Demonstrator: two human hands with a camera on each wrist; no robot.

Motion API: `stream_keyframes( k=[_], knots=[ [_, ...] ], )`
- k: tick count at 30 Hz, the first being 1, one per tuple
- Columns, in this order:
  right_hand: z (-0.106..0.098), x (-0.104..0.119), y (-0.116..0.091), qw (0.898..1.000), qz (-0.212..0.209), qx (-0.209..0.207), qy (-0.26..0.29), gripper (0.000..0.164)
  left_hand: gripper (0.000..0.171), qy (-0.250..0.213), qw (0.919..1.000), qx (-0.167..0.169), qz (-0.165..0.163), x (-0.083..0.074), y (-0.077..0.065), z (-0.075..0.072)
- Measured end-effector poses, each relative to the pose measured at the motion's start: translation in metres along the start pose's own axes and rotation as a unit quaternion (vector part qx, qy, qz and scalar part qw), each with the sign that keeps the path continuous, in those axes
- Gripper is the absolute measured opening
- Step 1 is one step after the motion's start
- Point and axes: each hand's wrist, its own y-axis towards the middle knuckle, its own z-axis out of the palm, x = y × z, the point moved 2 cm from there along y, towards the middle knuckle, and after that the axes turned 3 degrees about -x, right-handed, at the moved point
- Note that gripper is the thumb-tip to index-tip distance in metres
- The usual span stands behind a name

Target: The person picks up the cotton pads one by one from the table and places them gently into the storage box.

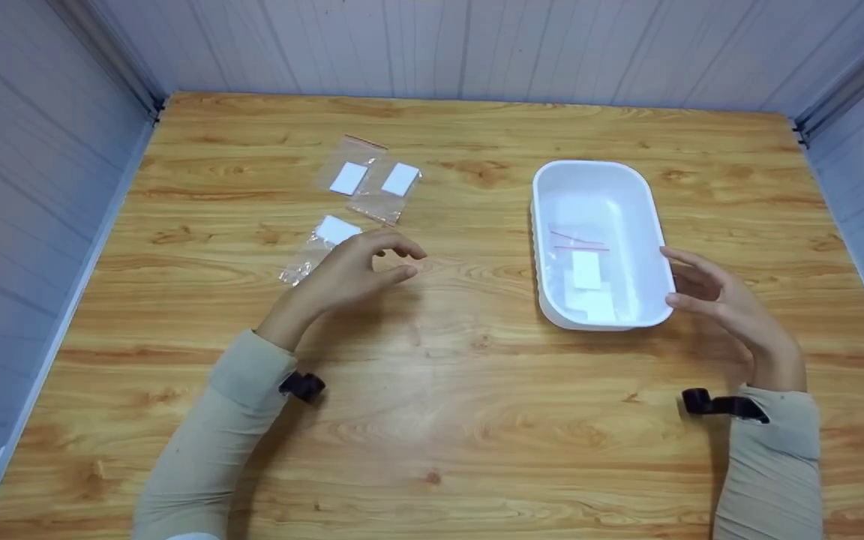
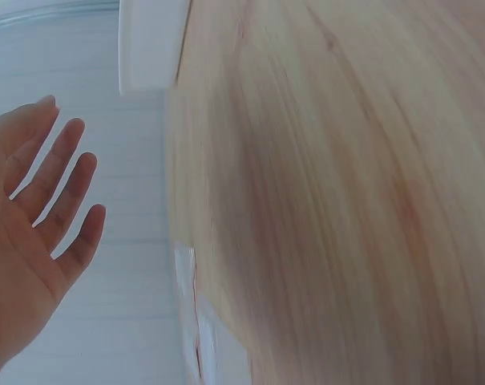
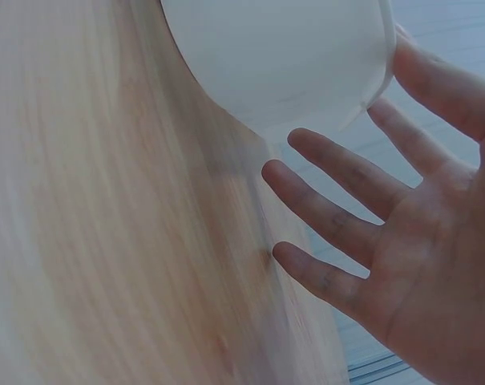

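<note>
In the head view my left hand (image 1: 357,271) hovers over the table with its fingers slightly bent and nothing held. Partly under it lies a clear zip bag with a white rectangular piece (image 1: 337,229). Two similar clear bags (image 1: 373,204) lie just beyond, overlapping, each with a white piece. A white plastic tub (image 1: 598,169) stands at the right, with clear red-striped bags (image 1: 586,268) and white pieces inside. My right hand (image 1: 724,300) touches the tub's right rim with thumb and index fingertip; its other fingers (image 3: 322,216) stretch out apart from the wall.
The wood-patterned table (image 1: 432,420) is bounded by a pale panel wall (image 1: 462,49) at the back and more panels at left and right. A small black camera (image 1: 304,386) is strapped to the left wrist, another (image 1: 702,402) to the right.
</note>
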Motion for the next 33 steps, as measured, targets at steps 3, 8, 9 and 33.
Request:
stream_keyframes(
  k=[3,8,9,33],
  knots=[
    [0.000,0.000,0.002,1.000,0.003,0.002,-0.012,0.064,0.023,0.008,0.9999,-0.006,-0.012,0.005,-0.007,-0.008],
    [0.000,-0.002,0.002,1.000,0.009,0.000,-0.030,0.064,0.026,0.018,0.9991,-0.019,-0.033,0.013,-0.018,-0.020],
    [0.000,-0.002,0.002,0.999,0.009,-0.002,-0.033,0.064,0.027,0.020,0.9989,-0.020,-0.037,0.015,-0.020,-0.022],
    [0.000,0.000,0.002,1.000,-0.001,0.001,-0.016,0.063,0.037,-0.006,0.9944,-0.016,-0.105,0.057,-0.049,-0.048]
  ],
)
